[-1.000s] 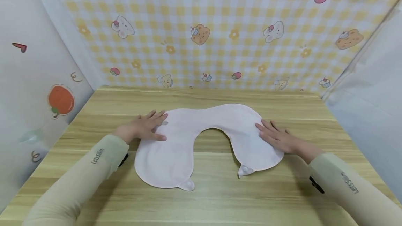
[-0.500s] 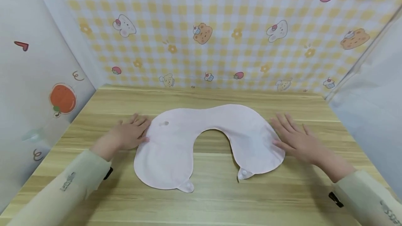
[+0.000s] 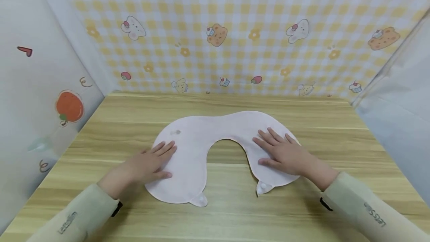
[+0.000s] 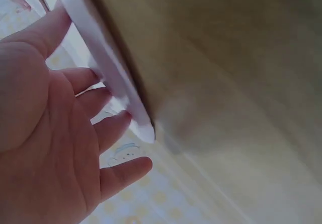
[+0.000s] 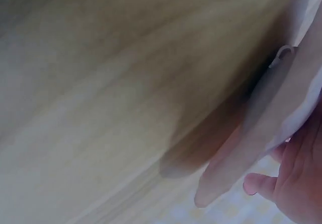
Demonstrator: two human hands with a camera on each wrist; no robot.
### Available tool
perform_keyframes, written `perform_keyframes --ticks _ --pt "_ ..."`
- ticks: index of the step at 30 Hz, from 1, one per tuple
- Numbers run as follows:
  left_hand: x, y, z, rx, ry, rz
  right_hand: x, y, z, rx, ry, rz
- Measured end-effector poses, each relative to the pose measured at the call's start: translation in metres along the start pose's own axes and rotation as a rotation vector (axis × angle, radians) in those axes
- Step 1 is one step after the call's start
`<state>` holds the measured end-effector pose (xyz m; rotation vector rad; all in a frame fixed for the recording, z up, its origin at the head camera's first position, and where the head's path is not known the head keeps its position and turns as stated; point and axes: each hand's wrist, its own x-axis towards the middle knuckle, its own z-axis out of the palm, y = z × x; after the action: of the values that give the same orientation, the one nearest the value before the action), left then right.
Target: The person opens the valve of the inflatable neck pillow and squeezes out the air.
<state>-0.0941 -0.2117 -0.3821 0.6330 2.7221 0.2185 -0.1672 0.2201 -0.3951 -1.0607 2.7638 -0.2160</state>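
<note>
A pale pink, U-shaped neck pillow (image 3: 191, 156) lies flat and thin in the head view, its opening towards me. Near its upper left shows a small valve-like spot (image 3: 177, 132). Each lower end carries a small tab, the left tab (image 3: 200, 199) and the right tab (image 3: 264, 187). My left hand (image 3: 144, 165) rests on the pillow's left outer side with fingers extended. On the right arm of the pillow, my right hand (image 3: 285, 156) lies with fingers spread. The pillow's edge (image 4: 108, 63) crosses the left wrist view beside the fingers; the pillow (image 5: 266, 128) also appears in the right wrist view.
The pillow lies on a wood-grain table (image 3: 228, 216). Behind it rises a yellow-checked cloth backdrop (image 3: 235, 55) with cartoon prints. White sheets stand at both sides, the left sheet (image 3: 37, 85) printed with fruit.
Both hands slid outward to the pillow's outer edges, then came back inward over it, the right hand farther in than the left. The pillow has hardly moved.
</note>
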Motion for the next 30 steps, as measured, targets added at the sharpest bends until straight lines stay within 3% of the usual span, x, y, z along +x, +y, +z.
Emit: perform_keyframes --ticks 6,12,17,23,30 --pt "-0.008 -0.007 0.005 -0.042 0.01 -0.018 0.001 -0.006 -0.002 -0.082 -0.022 0.003" --pt "-0.017 -0.002 0.006 -0.059 -0.031 -0.05 0.0 -0.015 -0.001 -0.105 0.006 -0.048" --pt "-0.022 0.003 0.009 -0.051 -0.017 -0.027 0.002 -0.021 0.0 -0.148 0.027 -0.073" --pt "-0.022 0.007 0.011 -0.036 -0.019 -0.03 0.003 -0.027 0.002 -0.184 -0.009 -0.141" --pt "-0.02 0.009 0.009 -0.014 0.013 0.011 -0.003 -0.033 0.008 -0.163 -0.018 -0.191"
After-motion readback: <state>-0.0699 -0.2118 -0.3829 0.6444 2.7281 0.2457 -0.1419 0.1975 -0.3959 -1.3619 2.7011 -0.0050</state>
